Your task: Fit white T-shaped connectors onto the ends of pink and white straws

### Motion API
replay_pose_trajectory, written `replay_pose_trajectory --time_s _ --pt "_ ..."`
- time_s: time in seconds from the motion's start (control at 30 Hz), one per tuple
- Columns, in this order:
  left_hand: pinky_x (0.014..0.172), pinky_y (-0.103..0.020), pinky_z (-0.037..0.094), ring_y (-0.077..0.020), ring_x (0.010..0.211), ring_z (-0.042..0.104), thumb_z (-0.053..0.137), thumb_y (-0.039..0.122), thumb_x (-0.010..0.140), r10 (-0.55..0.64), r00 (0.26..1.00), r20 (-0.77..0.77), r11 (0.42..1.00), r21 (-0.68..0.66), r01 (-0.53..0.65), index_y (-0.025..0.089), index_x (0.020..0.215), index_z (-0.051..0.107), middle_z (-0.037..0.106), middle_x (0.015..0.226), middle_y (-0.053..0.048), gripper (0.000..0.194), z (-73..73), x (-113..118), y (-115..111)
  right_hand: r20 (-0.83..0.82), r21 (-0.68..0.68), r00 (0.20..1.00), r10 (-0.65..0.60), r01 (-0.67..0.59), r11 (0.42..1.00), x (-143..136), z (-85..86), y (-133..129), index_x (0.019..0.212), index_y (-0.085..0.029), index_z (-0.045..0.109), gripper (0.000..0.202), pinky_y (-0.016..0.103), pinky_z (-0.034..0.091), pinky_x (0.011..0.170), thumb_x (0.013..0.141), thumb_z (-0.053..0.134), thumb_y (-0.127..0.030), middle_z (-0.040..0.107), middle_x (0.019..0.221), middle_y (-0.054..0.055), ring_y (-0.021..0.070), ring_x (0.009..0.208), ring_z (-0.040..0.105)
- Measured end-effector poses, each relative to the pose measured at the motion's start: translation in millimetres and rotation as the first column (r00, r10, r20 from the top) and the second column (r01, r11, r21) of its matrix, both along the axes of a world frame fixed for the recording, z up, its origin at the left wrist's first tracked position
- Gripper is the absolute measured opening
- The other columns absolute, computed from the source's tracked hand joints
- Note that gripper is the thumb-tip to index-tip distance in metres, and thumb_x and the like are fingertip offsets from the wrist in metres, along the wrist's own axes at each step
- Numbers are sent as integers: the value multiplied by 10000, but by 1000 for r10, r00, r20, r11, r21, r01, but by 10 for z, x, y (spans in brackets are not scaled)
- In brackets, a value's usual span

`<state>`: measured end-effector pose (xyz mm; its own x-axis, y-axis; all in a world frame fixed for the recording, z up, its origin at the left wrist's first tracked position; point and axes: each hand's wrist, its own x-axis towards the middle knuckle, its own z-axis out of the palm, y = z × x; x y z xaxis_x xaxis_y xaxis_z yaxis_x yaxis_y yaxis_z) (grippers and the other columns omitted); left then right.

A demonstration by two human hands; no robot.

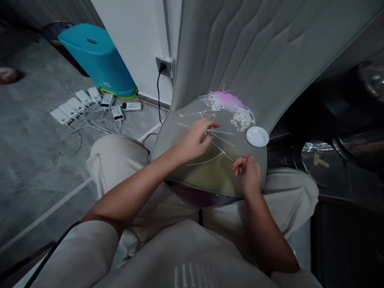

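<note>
Thin white sticks [223,140] lie on the grey seat of a chair [192,180]. My left hand [195,140] hovers over them, its thumb and forefinger curved and apart, with nothing clearly between them. To its right, my right hand [248,172] is closed, its fingertips pinching the lower end of a thin white stick [227,156]. That stick meets a curved one [205,163] at a small joint. Beyond my left hand lies a joined white-and-pink piece [192,114]. At the back of the seat are a heap of pink sticks [226,98] and small white connectors [241,120].
A round white lid [257,136] rests at the seat's right edge. The padded backrest [240,48] rises behind. On the floor at left are several white power-bank-like devices [76,105] with tangled cables and a blue bin [96,56]. A black plug [163,67] sits in the wall socket.
</note>
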<state>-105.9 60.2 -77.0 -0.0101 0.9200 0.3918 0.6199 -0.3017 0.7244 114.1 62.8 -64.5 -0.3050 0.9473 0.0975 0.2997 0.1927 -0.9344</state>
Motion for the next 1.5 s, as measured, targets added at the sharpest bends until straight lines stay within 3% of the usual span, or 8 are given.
replay_pose_trajectory --time_s 0.03,0.13,0.47,0.67,0.97,1.17,1.37,1.5 --pt "1034 -390 507 -223 1202 632 437 142 938 -37 974 -225 996 -86 18 182 1228 642 687 1260 -110 358 -44 6 34 33 -13 999 12 -11 1000 5 25 51 553 -225 574 723 294 407 470 975 288 -738 497 441 -3 133 418 462" --pt "979 -427 514 -281 1164 648 484 166 958 -100 913 -395 980 -200 21 162 1128 744 708 1229 -143 311 -132 1 146 151 -23 987 51 -48 999 26 80 248 677 -208 655 566 275 409 508 939 490 -682 540 493 -26 125 473 494" --pt "930 -376 490 -251 1101 650 514 300 1004 -262 832 -490 954 -260 147 183 1147 760 717 1138 -116 308 -123 149 144 552 156 834 5 -109 982 -352 249 1855 903 -194 722 146 363 532 772 919 651 -320 709 793 54 207 793 639" --pt "953 -392 487 -274 1135 641 521 272 1001 -377 777 -503 918 -312 244 139 1089 774 700 1170 -150 299 -134 380 90 682 109 726 85 -216 970 -941 111 2429 1280 -193 640 356 456 594 968 986 637 -393 658 1325 102 224 1136 668" --pt "954 -430 517 -318 1154 644 490 212 993 -427 799 -424 882 -388 266 80 1098 753 701 1140 -188 313 -123 448 53 686 24 709 165 -249 968 -1041 -56 2596 1299 -136 636 371 413 557 1022 1075 449 -366 632 1340 94 200 1162 669" --pt "996 -481 519 -356 1214 629 479 138 959 -337 907 -254 881 -424 209 34 1107 727 690 1190 -239 307 -154 565 56 626 64 771 114 -196 978 -1080 -154 2468 1314 -169 621 384 456 586 982 998 619 -387 644 1341 103 229 1148 670" --pt "956 -425 533 -287 1040 692 563 183 919 -141 981 132 851 -490 189 83 1017 733 742 1057 -177 220 -126 527 52 419 109 908 -23 -25 994 -899 66 2392 1288 -196 643 333 446 585 987 1052 506 -387 656 1326 102 211 1160 665" --pt "790 -260 526 -141 831 681 612 213 917 15 876 482 806 -525 275 130 1044 711 752 933 -64 181 -151 522 99 153 73 985 -81 71 995 -465 202 1958 1173 -192 666 263 322 607 797 1034 548 -382 704 1126 68 140 905 682"
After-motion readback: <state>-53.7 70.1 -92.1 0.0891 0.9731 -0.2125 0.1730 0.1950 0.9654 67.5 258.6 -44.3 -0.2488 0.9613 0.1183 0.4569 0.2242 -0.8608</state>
